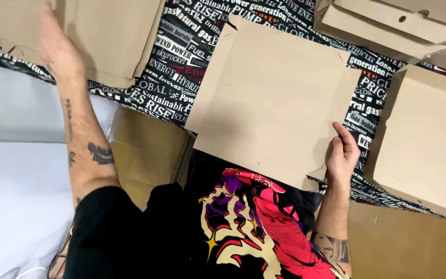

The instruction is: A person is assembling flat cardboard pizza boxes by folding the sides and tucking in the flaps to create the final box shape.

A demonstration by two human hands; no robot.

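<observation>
Cardboard sheet (269,98): flat, plain brown, die-cut, with narrow flaps along its sides and small notches at the corners; it lies in the middle of the printed black-and-white cloth (181,77), its near edge over the person's lap.
Right hand (343,155): fingers closed on the sheet's right flap near the near corner.
Left hand (60,49): reaching to the stack of flat cardboard (109,36) at the far left, palm on it; whether it grips, I cannot tell.
Edges and room: bare cloth on the left; another flat cardboard piece (429,139) lies just beside the right flap; folded boxes (388,23) far right.
Direction: roughly square, turned slightly clockwise, no clear long axis.
</observation>
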